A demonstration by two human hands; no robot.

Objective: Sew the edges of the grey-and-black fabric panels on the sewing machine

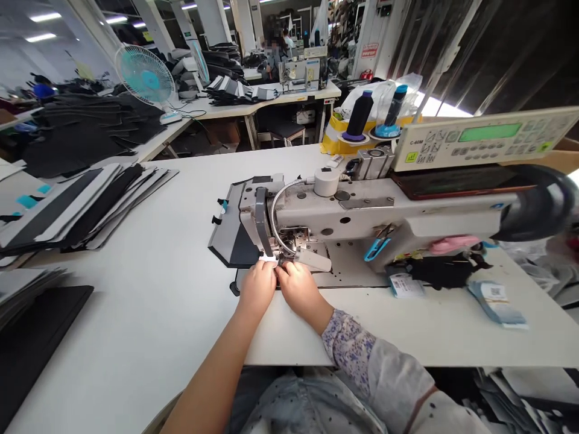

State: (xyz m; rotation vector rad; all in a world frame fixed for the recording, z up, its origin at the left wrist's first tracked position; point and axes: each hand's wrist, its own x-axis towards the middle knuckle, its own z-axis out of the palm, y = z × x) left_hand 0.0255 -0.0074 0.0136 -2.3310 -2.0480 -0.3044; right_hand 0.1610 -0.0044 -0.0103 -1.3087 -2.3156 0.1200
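My left hand (257, 284) and my right hand (297, 286) meet at the needle area of a grey industrial sewing machine (362, 211). Both have their fingers pinched together on a small white piece (270, 259) right under the presser foot. A grey and black fabric panel (233, 232) lies under the machine's head and sticks out behind it to the left. What the fingertips grip beyond the white piece is hidden by the hands.
Stacks of black and grey panels (76, 208) lie on the white table (149, 301) at left. Thread cones (359, 114) and a control panel (484, 141) stand behind the machine. Labels (497, 301) and scissors (380, 244) lie at right. A fan (145, 75) stands far back.
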